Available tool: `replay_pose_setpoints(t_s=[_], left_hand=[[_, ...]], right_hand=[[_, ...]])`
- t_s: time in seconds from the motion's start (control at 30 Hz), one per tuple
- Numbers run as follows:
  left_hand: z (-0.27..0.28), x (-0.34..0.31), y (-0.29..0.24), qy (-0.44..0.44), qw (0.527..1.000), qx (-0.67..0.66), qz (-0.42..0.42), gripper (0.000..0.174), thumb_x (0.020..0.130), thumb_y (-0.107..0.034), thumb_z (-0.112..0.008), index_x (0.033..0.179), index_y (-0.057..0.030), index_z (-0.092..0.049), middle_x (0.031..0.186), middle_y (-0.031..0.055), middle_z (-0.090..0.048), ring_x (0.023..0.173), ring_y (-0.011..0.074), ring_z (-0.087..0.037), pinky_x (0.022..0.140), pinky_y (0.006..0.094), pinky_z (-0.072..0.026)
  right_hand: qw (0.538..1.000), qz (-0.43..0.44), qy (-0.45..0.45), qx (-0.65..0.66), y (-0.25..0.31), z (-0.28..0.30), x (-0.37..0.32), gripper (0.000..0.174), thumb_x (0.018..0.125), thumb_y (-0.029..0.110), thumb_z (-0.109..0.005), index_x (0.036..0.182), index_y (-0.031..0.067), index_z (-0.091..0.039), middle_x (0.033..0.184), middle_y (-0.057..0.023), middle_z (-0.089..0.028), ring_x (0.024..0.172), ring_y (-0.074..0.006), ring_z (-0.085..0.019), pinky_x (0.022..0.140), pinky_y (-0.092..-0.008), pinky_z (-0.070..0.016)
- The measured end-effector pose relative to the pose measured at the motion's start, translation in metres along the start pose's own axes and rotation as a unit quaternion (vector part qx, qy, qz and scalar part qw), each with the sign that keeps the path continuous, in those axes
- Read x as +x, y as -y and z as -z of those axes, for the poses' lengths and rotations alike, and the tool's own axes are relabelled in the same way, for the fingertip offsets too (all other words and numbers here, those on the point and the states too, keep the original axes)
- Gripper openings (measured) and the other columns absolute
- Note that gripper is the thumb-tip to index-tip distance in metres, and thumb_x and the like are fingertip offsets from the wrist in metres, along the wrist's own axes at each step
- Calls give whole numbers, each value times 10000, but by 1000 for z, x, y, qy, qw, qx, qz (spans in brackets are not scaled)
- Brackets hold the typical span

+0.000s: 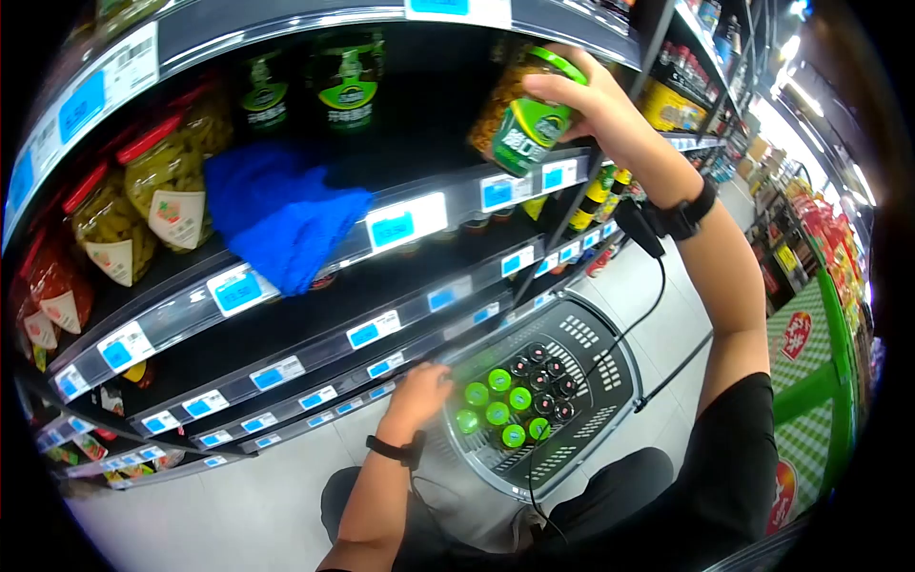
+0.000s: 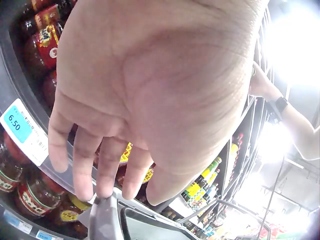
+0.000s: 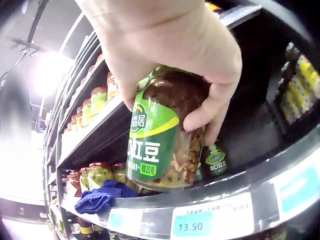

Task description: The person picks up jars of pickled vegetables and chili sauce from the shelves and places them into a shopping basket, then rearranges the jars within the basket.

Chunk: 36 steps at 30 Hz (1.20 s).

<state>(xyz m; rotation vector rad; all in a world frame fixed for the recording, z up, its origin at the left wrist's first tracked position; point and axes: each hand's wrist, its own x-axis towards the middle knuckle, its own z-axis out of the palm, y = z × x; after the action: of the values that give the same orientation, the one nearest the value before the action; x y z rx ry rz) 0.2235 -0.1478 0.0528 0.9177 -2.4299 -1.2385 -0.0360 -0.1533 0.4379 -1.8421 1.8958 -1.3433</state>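
My right hand [image 1: 602, 103] grips a glass jar [image 1: 527, 133] of pickled vegetables with a green lid and label, tilted just in front of the upper shelf's edge. In the right wrist view the fingers wrap round the jar's top [image 3: 152, 142], above a 13.50 price tag [image 3: 212, 220]. Lower down, my left hand [image 1: 416, 393] is at the near-left side of a grey shopping basket [image 1: 621, 367]. Its fingers reach straight down in the left wrist view, fingertips right at the basket's rim [image 2: 104, 217]. Inside the basket stand several green-lidded jars [image 1: 497, 413] and several dark-lidded ones [image 1: 540, 383].
A blue cloth [image 1: 281, 214] hangs over the shelf edge. Red-lidded jars [image 1: 176, 172] stand to its left, and green-labelled jars [image 1: 349, 91] are farther back. Price tags line the shelf edges. Across the aisle stands a green-framed display [image 1: 810, 353]. A black cable [image 1: 640, 319] crosses the basket.
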Motion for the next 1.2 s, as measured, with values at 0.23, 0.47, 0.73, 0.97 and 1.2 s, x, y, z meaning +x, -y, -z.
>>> replay_pose_setpoints(t_s=[0.23,0.47,0.73,0.97,1.2], left_hand=[[-4,6,2,-7,1000,15,-2,308,899,-266,-691,1136,-70,-712,1080,193,-681,1036,385,-652,890,450,-516],[-7,10,5,-5,999,31,-9,316,897,-277,-693,1139,-73,-705,1098,193,-671,1054,381,-645,901,451,-517],[-9,11,8,4,999,33,3,335,906,-287,-646,1175,-91,-692,1187,185,-650,1136,378,-624,939,478,-521],[-8,9,6,-11,999,29,-4,339,905,-279,-666,1173,-75,-697,1138,202,-669,1077,399,-644,920,460,-524],[-9,9,8,-15,1000,25,-9,356,904,-276,-662,1196,-74,-685,1146,190,-674,1074,402,-645,916,468,-528]], right_hand=[[995,13,38,-92,10,-1,6,834,843,538,-753,1468,70,-460,1275,-146,-651,1205,-273,-642,964,-419,-549],[990,70,92,-86,9,-4,11,702,826,475,-764,1418,159,-558,1329,-129,-604,1220,-265,-611,1045,-399,-495],[990,62,106,-63,7,-2,13,690,843,375,-751,1450,134,-527,1343,-115,-596,1195,-217,-629,1078,-369,-469],[987,56,134,-65,12,2,14,734,822,432,-734,1458,139,-515,1425,-120,-534,1277,-251,-563,1106,-386,-440],[989,33,141,-40,19,-1,13,764,790,435,-735,1453,125,-518,1401,-115,-548,1287,-250,-546,1107,-365,-426]])
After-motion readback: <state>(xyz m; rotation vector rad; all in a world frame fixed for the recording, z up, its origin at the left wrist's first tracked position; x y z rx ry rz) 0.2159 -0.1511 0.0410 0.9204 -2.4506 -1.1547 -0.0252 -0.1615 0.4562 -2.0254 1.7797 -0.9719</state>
